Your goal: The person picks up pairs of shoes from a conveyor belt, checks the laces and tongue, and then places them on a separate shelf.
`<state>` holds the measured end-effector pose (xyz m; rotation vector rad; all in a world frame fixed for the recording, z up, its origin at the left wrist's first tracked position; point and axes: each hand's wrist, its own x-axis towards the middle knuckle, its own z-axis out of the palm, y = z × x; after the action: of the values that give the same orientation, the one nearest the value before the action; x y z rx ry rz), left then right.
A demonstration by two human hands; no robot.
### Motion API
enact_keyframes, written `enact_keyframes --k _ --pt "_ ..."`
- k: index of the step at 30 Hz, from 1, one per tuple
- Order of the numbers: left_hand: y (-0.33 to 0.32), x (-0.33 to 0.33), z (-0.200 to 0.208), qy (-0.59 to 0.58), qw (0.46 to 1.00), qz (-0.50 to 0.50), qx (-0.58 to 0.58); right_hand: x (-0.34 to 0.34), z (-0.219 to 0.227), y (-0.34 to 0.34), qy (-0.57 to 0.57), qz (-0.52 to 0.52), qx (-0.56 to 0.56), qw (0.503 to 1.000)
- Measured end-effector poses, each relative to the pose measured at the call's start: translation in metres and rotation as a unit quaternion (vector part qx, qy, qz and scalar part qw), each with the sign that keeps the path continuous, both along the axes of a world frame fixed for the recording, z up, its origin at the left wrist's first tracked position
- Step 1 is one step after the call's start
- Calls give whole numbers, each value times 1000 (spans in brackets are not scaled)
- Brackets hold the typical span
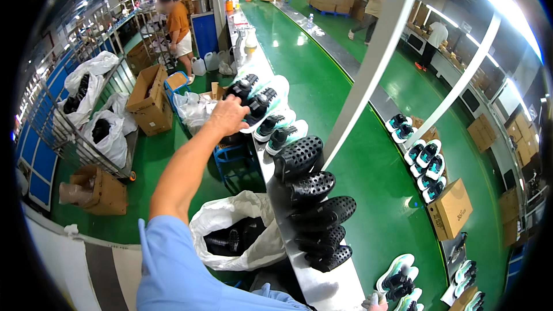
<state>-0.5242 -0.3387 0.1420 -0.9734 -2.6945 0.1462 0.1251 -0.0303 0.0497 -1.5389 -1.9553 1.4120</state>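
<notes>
Along the far half of a narrow pale counter (pixel 333 289), the left hand (pixel 226 117) reaches out from a blue sleeve (pixel 178 265), its fingers bent over a black-topped shoe (pixel 241 87); whether they grip it or merely rest on it cannot be told. Just to the right stands another black-and-pale shoe (pixel 262 101), with a smaller pair (pixel 285 136) nearer. Closer still, black perforated clogs (pixel 305 156) line the counter's right edge. Left of them, below the counter, an open white bag (pixel 210 216) holds shiny black footwear (pixel 227 242).

At the near edge, the right hand (pixel 375 302) is mostly cut off, so its grip cannot be told; it lies beside pale-soled shoes (pixel 394 276). Far left, a person in an orange top (pixel 178 21) stands near a cardboard box (pixel 151 101).
</notes>
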Motion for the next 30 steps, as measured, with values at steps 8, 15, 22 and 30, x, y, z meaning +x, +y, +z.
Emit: enact_keyframes --k 8,15,22,30 --pt "60 -73 -65 -175 978 -97 -50 -25 -29 -20 2 -49 -52 997" --pt "85 -64 -108 -90 973 -178 -113 -30 -50 -24 7 -84 -74 994" --pt "85 -65 -108 -37 979 -194 -49 -50 -42 -26 -10 -81 -88 993" --pt "53 -151 -45 -66 990 -120 40 -78 -22 -34 -36 -50 -92 994"
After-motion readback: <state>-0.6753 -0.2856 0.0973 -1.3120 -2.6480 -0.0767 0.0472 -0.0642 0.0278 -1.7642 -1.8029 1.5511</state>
